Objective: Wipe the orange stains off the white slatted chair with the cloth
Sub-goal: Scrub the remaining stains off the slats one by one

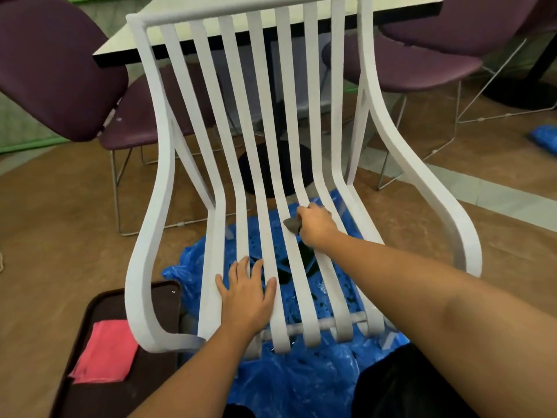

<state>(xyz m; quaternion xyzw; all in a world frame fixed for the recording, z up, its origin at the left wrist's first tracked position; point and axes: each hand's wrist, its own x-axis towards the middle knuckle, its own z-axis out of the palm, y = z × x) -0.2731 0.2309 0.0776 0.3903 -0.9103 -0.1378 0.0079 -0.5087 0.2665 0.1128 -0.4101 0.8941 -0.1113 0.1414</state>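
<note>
The white slatted chair (pixel 265 122) fills the middle of the view, facing me. My right hand (pixel 316 226) grips a small grey-brown cloth (pixel 291 225) and presses it on a slat near the bend where seat meets back. My left hand (pixel 247 292) lies flat with spread fingers on the seat slats at the front left. No orange stain shows on the visible slats.
Blue plastic sheeting (pixel 301 378) covers the floor under the chair. A dark tray (pixel 90 357) at lower left holds a folded pink cloth (pixel 104 348). Purple chairs (pixel 51 64) and a table (pixel 168 22) stand behind; another blue bundle (pixel 544 138) lies at right.
</note>
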